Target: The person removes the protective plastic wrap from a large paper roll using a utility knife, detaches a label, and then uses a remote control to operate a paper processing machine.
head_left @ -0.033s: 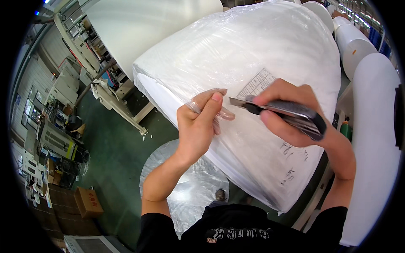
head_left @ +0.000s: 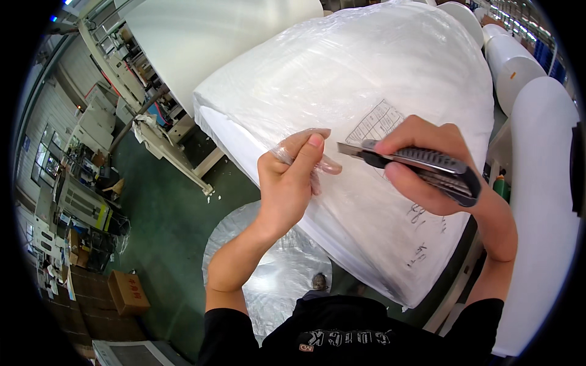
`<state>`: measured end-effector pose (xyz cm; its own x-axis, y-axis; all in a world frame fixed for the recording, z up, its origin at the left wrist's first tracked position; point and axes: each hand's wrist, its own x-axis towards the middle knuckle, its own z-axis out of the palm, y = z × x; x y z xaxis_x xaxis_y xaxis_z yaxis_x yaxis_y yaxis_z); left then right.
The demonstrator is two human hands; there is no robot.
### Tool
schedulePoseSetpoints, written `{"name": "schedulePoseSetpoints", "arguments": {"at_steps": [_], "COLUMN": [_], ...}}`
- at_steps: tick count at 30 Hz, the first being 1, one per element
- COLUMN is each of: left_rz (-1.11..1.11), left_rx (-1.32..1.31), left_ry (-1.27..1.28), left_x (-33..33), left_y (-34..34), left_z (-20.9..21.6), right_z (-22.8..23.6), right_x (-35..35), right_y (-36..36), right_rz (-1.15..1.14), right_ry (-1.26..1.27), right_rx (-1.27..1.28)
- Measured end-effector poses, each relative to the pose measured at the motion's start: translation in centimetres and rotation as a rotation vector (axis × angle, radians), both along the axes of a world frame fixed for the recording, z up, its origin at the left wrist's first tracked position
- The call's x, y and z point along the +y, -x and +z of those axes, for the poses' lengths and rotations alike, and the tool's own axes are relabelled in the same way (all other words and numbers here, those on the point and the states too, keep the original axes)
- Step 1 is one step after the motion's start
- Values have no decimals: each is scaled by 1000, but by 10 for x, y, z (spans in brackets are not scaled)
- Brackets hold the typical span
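A large white roll [head_left: 342, 67] wrapped in clear plastic film lies in front of me, with a printed label [head_left: 371, 122] and handwriting on it. My left hand [head_left: 292, 171] pinches a gathered bit of the plastic film [head_left: 315, 182] over the roll's near left edge, the film stretched across its fingers. In my right hand [head_left: 424, 165] is a black and grey utility knife [head_left: 436, 171]. Its blade is out and points left toward my left hand, a short gap away from the fingers.
A round sheet of clear plastic [head_left: 274, 274] lies on the green floor [head_left: 159, 226] by my feet. Another white roll [head_left: 543, 213] stands at the right. To the left are a metal machine frame [head_left: 177, 158] and a cardboard box [head_left: 128, 293].
My right hand and the knife have shifted slightly right, widening the gap between the blade and my left hand. The left hand keeps its pinch on the film, almost unmoved.
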<state>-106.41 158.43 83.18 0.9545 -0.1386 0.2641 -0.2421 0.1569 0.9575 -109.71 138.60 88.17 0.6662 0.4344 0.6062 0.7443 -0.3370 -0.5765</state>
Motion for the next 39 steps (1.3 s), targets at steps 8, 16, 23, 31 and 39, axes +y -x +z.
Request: {"name": "schedulePoseSetpoints", "arguments": {"at_steps": [8,16,23,31,39], "left_rz": [49,57,61,40,41], "left_rx": [-50,-79,-56,-67,-86], "left_ry": [12,37,12,87,85], "left_x": [1,5,6,1,3], "left_y": [-2,-5,-1,-4,-5], "left_z": [-3,-10,-6,-8,-12], "right_z": [6,-1,8,2,-12], "right_x": [1,-3,-22,-8,-6], "right_y": [7,7,19,19,10], "right_rz": [-24,12,80,-42,8], "right_ry": [51,32,103,19,-25], "right_rx": [26,38,24,-81,-46]}}
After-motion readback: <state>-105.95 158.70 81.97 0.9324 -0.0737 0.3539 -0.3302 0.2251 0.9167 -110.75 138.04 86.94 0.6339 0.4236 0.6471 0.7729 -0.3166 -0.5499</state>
